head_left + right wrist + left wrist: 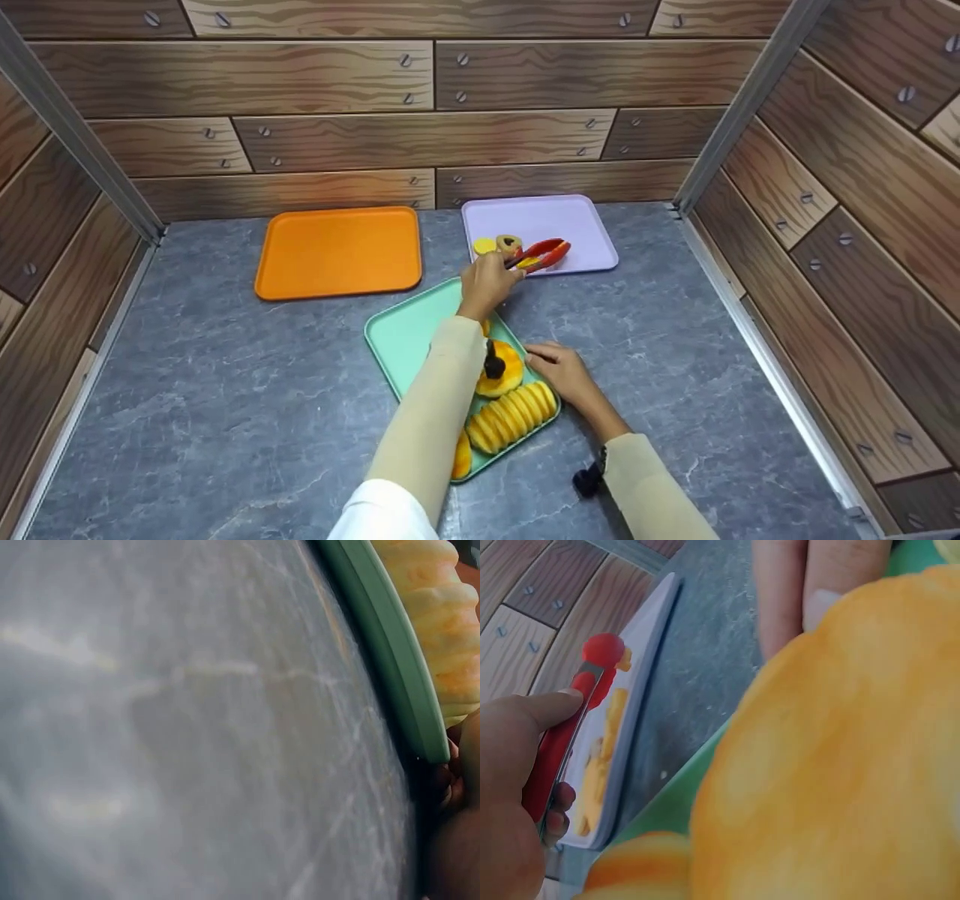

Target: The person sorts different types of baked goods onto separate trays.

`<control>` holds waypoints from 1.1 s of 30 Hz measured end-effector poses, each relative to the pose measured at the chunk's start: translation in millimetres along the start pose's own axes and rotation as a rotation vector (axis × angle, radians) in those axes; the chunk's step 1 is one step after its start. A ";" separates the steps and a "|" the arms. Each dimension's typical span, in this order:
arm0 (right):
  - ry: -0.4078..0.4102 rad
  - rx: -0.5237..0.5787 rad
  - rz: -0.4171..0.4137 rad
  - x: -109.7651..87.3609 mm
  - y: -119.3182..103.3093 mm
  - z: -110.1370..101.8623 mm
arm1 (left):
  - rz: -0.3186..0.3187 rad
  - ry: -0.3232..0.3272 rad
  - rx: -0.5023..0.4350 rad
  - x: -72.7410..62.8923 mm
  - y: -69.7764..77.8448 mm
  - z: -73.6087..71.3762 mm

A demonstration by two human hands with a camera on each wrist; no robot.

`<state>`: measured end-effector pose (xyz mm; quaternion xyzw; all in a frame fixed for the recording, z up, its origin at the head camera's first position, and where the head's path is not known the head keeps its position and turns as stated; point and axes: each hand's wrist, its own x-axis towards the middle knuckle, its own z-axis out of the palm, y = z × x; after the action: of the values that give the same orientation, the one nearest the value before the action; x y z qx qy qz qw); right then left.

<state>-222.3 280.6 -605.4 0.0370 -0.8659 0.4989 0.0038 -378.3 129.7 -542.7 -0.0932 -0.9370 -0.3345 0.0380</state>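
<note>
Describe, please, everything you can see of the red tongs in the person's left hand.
The red tongs with metal-looking edges have two arms with a gap between them and a rounded red end. The left hand grips them, its thumb lying on one arm. In the head view they point rightward and slightly up, over the lilac rectangular plastic-looking tray. Yellow shows in the gap; whether the tongs touch anything there, or their tips meet, I cannot tell.

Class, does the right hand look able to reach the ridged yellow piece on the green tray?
Probably yes: the right hand is at the edge of the green tray, close to the ridged yellow piece, and nothing visible blocks the way.
</note>
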 end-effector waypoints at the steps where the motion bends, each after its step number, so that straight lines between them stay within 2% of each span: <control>1: -0.003 0.001 -0.001 0.3 -0.4 0.0 | -0.006 0.004 0.006 0.0 0.6 2.0; 9: -0.002 -0.002 -0.025 1.7 0.8 0.0 | -0.015 0.006 0.029 0.7 4.6 7.3; 16: -0.002 -0.004 -0.023 2.1 1.1 2.9 | -0.044 0.022 0.043 2.9 0.5 7.6; 20: 0.012 -0.011 -0.035 1.4 1.1 2.5 | -0.044 0.020 -0.005 4.7 -1.3 4.7; 25: 0.002 -0.020 -0.022 1.0 0.3 1.4 | -0.038 0.047 0.006 5.7 -3.3 -1.2; 30: -0.009 -0.018 -0.018 0.2 0.3 0.8 | -0.043 0.024 -0.053 4.7 -3.8 -8.6; 33: -0.004 -0.021 -0.024 0.3 1.3 0.5 | -0.049 0.030 -0.033 2.8 -4.6 -15.0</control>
<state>-222.7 280.8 -606.8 0.0485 -0.8704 0.4898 0.0083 -381.9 117.1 -533.6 -0.0656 -0.9326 -0.3523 0.0423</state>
